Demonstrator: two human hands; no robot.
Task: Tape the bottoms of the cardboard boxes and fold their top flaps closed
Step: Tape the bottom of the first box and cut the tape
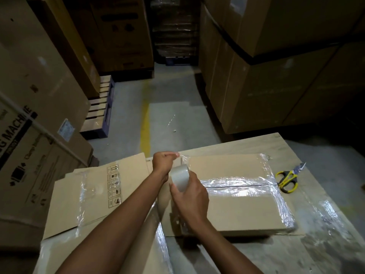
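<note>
A cardboard box (237,210) lies in front of me with its flaps shut and shiny clear tape along the centre seam and the right edge. My right hand (190,198) grips a roll of clear tape (180,178) above the box's left end. My left hand (165,161) pinches the loose end of the tape just above the roll, near the box's far left corner. A short stretch of clear tape (184,161) runs between the two hands.
Yellow-handled scissors (287,178) lie right of the box on a cardboard sheet (246,143). A flattened box (94,192) with printed symbols lies to the left. Tall stacked cartons (276,66) stand at right, large cartons (29,115) and a pallet (100,107) at left. A concrete aisle (173,107) runs ahead.
</note>
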